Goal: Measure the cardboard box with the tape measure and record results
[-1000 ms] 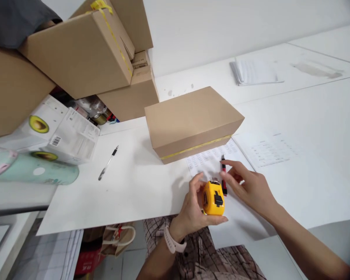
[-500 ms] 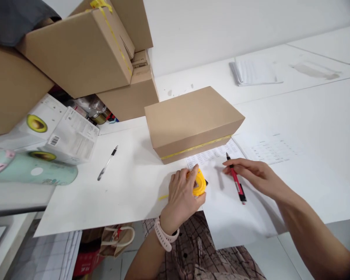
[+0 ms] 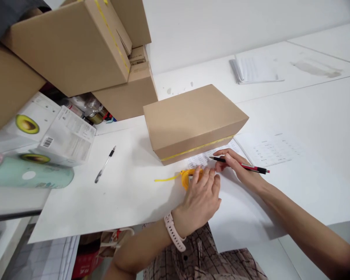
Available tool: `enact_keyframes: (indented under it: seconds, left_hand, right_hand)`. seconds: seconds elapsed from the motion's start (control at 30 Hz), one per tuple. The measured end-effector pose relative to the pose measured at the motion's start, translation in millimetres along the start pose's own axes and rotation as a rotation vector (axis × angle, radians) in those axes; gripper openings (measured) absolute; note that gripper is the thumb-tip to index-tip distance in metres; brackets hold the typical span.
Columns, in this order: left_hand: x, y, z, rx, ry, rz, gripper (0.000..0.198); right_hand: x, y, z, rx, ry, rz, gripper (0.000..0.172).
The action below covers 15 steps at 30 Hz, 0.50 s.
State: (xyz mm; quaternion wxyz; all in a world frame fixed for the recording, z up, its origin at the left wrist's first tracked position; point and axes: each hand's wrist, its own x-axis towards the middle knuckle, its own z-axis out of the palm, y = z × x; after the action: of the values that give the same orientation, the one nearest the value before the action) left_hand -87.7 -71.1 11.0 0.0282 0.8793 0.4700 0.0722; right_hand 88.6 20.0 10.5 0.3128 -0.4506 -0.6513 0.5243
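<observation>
My right hand (image 3: 236, 168) pinches a red-and-black pen (image 3: 252, 168), its tip pointing left above the printed sheet (image 3: 198, 158). Over the right part of a yellow tape measure (image 3: 184, 181) lies my left hand (image 3: 200, 196), palm down. Its fingers are extended and reach onto the paper, not wrapped round the case. A short length of yellow blade sticks out to the left along the table. Directly behind both hands is a closed cardboard box (image 3: 192, 120), banded with yellow tape and resting partly on the printed sheet.
A second pen (image 3: 105, 164) lies to the left. Beyond it are a mint-green bottle (image 3: 46, 175) and white avocado-printed boxes (image 3: 68, 136). Large cardboard boxes (image 3: 72, 50) are stacked at the back left. A paper stack (image 3: 259, 70) lies by the wall; white sheets overhang the table's front edge.
My left hand has loosened from the tape measure and shifted right; the tape measure has turned and moved slightly left. The pen in my right hand has swung from upright to nearly level.
</observation>
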Motion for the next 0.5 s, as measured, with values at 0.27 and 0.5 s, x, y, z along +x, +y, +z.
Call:
enact_keyframes:
  seconds: [0.27,0.5]
  left_hand:
    - [10,0,3.7,0.144,-0.108,0.071,0.075]
    - [6,-7,15.5,0.119,-0.051,0.110,0.076]
  right_hand:
    - [23,17,14,0.087,0.116,0.044,0.038]
    - [14,16,13,0.031,0.158,0.033,0.034]
